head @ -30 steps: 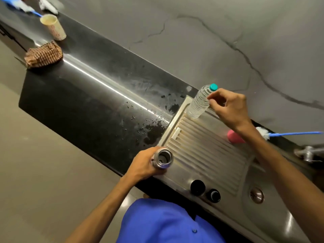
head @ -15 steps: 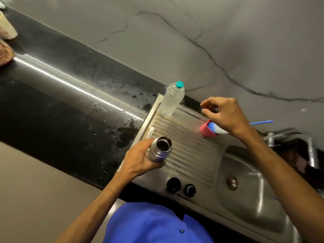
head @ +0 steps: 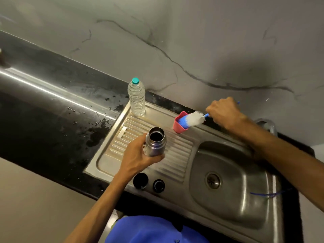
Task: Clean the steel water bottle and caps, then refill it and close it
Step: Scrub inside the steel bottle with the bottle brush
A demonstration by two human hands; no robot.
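My left hand holds the uncapped steel water bottle upright above the ribbed drainboard. My right hand grips the blue handle of a bottle brush, whose white and blue bristles dip into a small pink cup at the drainboard's back edge. Two black caps sit on the sink's front rim: a larger cap and a smaller cap. A clear plastic water bottle with a teal cap stands at the back left corner of the drainboard.
The steel sink basin with its drain lies to the right. A tap shows behind my right forearm. The black counter on the left is wet with droplets. A cracked grey wall rises behind.
My right hand left the plastic bottle, moved right, and took the brush by its handle at the pink cup. The steel bottle rose slightly over the drainboard. The view swung right.
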